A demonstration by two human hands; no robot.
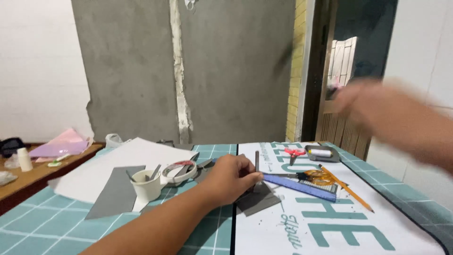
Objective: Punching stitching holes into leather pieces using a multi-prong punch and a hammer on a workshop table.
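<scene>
My left hand rests on the table and pinches a thin grey strip that stands upright from a grey piece of card. My right hand is raised in the air at the right, blurred by motion, and seems to hold nothing. Just right of my left hand lie a blue ruler, orange-handled scissors and a pencil.
A white cup with sticks, a tape roll, a grey sheet and white sheets lie at the left. Red scissors and a small tray sit at the back. A wooden bench stands far left.
</scene>
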